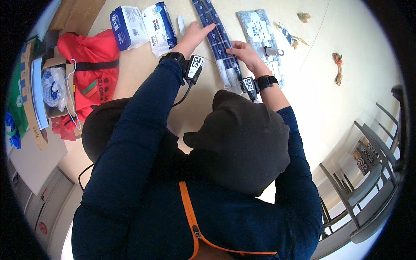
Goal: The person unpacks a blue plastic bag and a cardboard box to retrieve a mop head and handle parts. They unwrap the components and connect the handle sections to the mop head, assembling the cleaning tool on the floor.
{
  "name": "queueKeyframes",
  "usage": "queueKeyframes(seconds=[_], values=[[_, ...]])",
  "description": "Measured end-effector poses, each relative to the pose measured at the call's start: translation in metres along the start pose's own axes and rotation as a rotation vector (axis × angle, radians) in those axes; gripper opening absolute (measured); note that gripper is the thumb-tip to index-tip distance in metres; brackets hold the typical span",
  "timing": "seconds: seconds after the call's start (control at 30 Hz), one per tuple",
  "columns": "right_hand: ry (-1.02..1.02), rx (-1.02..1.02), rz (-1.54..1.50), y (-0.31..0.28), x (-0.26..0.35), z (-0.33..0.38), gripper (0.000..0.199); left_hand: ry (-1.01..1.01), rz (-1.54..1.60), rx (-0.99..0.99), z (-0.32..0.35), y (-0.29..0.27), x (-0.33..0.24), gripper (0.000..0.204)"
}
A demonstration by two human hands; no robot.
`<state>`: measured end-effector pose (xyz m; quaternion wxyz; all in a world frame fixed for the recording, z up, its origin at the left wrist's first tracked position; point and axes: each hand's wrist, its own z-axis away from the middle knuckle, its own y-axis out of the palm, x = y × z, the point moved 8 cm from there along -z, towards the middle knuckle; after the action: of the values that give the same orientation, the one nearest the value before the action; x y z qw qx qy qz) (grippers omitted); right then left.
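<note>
Navy long-sleeved jacket with orange zip [236, 216] fills the foreground. Left grip [196, 35]: released, thumb over the left edge of a long, dark-blue printed plastic package [220, 40] on the pale tiled floor [312, 121]. Right grip [245, 54]: fingertips at its right edge; grasp cannot be told. Floor extends right, past a grey bubble-textured pack [246, 18] and orange-green knotted rope [338, 69], to dark chairs [366, 184]. Red fabric bag [97, 52] bounds the left; black-clad knee [242, 143] obstructs the near end.
</note>
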<state>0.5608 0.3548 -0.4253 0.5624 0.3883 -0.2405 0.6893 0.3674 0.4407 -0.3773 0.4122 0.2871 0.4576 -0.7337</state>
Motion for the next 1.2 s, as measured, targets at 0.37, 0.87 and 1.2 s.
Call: queueKeyframes(seconds=[0.37,0.87,1.2], values=[[-0.158,0.106,-0.239,-0.006,0.099,0.004,0.042,-0.076,0.788,0.406,0.003,0.026,-0.047,0.045],[-0.200,0.033,-0.103,0.008,0.041,0.012,0.042,-0.254,0.657,0.389,0.026,0.036,-0.022,0.036],[-0.244,0.125,-0.033,0.011,0.051,0.023,0.041,-0.016,0.645,0.367,0.028,0.038,-0.065,0.046]])
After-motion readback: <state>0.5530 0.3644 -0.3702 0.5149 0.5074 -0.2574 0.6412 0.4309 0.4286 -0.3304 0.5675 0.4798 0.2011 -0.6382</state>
